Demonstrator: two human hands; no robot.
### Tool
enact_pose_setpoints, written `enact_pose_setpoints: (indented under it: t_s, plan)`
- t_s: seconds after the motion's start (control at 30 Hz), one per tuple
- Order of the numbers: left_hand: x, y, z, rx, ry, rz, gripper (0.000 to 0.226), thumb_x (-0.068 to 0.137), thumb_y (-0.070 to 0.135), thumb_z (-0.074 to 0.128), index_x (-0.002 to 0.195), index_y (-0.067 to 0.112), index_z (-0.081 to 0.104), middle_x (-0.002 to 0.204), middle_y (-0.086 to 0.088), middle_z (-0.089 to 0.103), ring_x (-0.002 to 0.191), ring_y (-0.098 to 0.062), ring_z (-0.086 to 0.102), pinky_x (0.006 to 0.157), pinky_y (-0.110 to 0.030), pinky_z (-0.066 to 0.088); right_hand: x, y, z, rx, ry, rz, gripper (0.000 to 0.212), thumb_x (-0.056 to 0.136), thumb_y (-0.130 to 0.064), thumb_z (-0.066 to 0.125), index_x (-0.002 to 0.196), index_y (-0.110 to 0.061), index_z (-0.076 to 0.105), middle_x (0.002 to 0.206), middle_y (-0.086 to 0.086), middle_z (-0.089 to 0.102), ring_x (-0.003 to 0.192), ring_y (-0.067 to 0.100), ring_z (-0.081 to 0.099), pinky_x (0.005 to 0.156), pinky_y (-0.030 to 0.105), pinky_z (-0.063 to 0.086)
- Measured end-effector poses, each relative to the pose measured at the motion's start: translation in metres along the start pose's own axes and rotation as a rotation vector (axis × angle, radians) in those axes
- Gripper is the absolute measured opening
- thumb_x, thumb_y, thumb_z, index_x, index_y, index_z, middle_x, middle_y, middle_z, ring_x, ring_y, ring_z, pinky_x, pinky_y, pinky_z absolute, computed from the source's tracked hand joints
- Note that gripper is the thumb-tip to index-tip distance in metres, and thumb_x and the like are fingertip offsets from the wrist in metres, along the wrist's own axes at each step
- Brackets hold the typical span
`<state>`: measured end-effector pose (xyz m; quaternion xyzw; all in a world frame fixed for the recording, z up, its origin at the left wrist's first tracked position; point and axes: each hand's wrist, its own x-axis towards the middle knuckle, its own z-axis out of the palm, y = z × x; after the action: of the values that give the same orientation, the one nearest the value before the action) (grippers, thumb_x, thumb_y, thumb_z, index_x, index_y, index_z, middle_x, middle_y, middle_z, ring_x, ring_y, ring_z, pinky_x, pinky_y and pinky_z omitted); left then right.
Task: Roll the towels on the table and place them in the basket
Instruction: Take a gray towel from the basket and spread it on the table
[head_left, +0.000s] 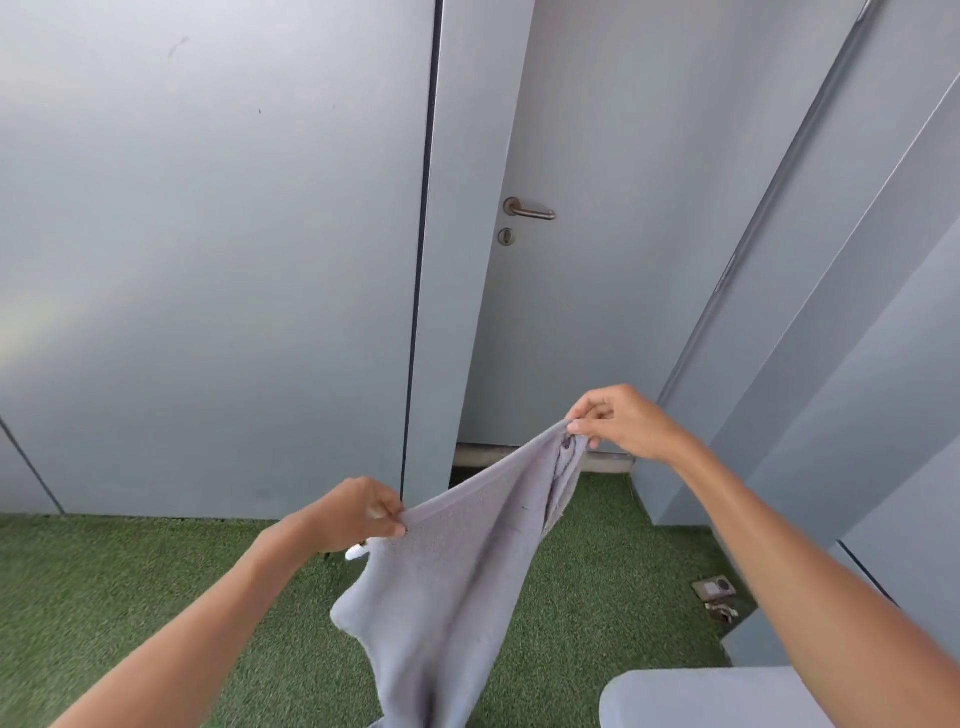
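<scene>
1. Head view, task item: one pale grey towel (447, 582) is held in the air, clear of any surface, stretched along its top edge between the person's two hands. The body of the cloth hangs loose below that edge and runs out of the bottom of the picture.
2. Left hand (353, 514): fingers and thumb pinch the lower-left corner of the towel's top edge. Grip is narrow and closed on the cloth.
3. Right hand (618, 421): fingers and thumb pinch the opposite corner, which sits higher and further away. Grip likewise narrow, holding the towel. The top edge therefore slopes up from left to right.
4. A small white tag (357, 552) shows just below the left hand, at the towel's edge.
5. Surroundings: green artificial turf (130, 597) covers the floor. A grey door (571, 286) with a metal lever handle (530, 209) stands ahead, between grey wall panels (208, 260).
6. A rounded pale grey surface (691, 699) sits at lower right; its nature cannot be determined.
7. A small metal object (716, 590) lies on the turf near the right wall; too small to identify.
</scene>
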<state>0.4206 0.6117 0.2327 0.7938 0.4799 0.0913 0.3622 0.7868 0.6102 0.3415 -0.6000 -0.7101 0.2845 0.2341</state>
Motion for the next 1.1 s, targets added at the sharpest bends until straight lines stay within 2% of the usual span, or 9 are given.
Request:
enact_pose_setpoints:
  t_s: [0.13,0.23,0.3,0.47,0.6,0.67,0.77,0.9,1.1]
  plan:
    - [0.008,0.027,0.004,-0.114,0.208,0.118,0.004,0.083,0.026,0.074,0.080,0.025,0.073,0.078,0.011,0.071,0.075,-0.005,0.065,0.072,-0.014,0.046,-0.005,0.002,0.012,-0.114,-0.140,0.045,0.013,0.086,-0.015,0.071,0.098,-0.016,0.071,0.068,-0.003,0.070,0.060,0.012,0.064,0.063,0.024,0.049]
    - [0.017,0.065,0.002,-0.062,0.216,0.265,0.008,0.084,0.026,0.073,0.078,0.030,0.070,0.077,0.011,0.070,0.073,-0.008,0.062,0.069,-0.017,0.048,-0.009,-0.009,0.040,-0.040,-0.261,0.044,0.043,0.085,-0.012,0.072,0.126,-0.017,0.061,0.069,-0.004,0.069,0.063,0.012,0.065,0.069,0.026,0.053]
    - [0.023,0.084,0.002,-0.055,0.212,0.316,0.003,0.084,0.024,0.073,0.081,0.025,0.072,0.078,0.008,0.070,0.071,-0.009,0.062,0.069,-0.021,0.050,-0.012,-0.020,0.060,0.049,-0.346,0.033,0.051,0.085,-0.014,0.073,0.133,-0.020,0.056,0.075,-0.003,0.071,0.065,0.013,0.065,0.075,0.030,0.054]
    - [0.022,0.082,0.003,-0.111,0.187,0.307,0.001,0.084,0.023,0.073,0.084,0.023,0.074,0.080,0.006,0.071,0.073,-0.013,0.064,0.074,-0.032,0.054,-0.016,-0.025,0.072,0.144,-0.286,0.010,0.019,0.084,-0.017,0.074,0.101,-0.010,0.070,0.079,0.006,0.071,0.072,0.026,0.066,0.073,0.034,0.054]
    - [0.013,0.086,0.008,-0.190,0.177,0.352,0.001,0.083,0.023,0.075,0.083,0.022,0.075,0.080,0.003,0.072,0.073,-0.021,0.062,0.070,-0.029,0.049,-0.021,-0.033,0.081,0.153,-0.369,0.028,0.045,0.084,-0.015,0.075,0.125,-0.018,0.058,0.071,-0.001,0.066,0.064,0.016,0.063,0.071,0.029,0.053]
    - [0.012,0.091,0.010,-0.193,0.181,0.361,0.005,0.083,0.024,0.075,0.083,0.019,0.074,0.078,0.001,0.071,0.067,-0.013,0.059,0.065,-0.024,0.047,-0.020,-0.036,0.091,0.133,-0.379,0.020,0.031,0.084,-0.011,0.073,0.114,-0.009,0.064,0.070,-0.003,0.067,0.066,0.018,0.062,0.069,0.029,0.053]
    - [0.010,0.083,0.010,-0.173,0.205,0.278,0.006,0.081,0.022,0.077,0.079,0.023,0.071,0.071,0.007,0.067,0.063,-0.001,0.057,0.059,-0.013,0.045,-0.021,-0.030,0.091,0.108,-0.308,0.057,0.021,0.083,-0.017,0.075,0.099,-0.006,0.067,0.082,0.013,0.071,0.071,0.022,0.064,0.074,0.036,0.054]
    - [0.003,0.048,0.019,-0.036,0.098,0.162,0.007,0.082,0.026,0.076,0.081,0.030,0.070,0.079,0.015,0.068,0.077,0.006,0.061,0.068,-0.007,0.046,-0.036,-0.012,0.089,0.002,-0.284,0.093,0.015,0.083,-0.021,0.076,0.093,-0.012,0.069,0.078,0.005,0.073,0.068,0.016,0.067,0.074,0.033,0.054]
    - [0.006,0.025,0.056,0.059,-0.083,0.146,0.005,0.088,0.027,0.068,0.085,0.029,0.065,0.087,0.012,0.067,0.081,0.000,0.062,0.073,-0.012,0.048,-0.065,0.012,0.098,-0.036,-0.223,0.185,0.010,0.084,-0.023,0.073,0.091,-0.017,0.070,0.076,0.002,0.073,0.069,0.016,0.068,0.079,0.037,0.054]
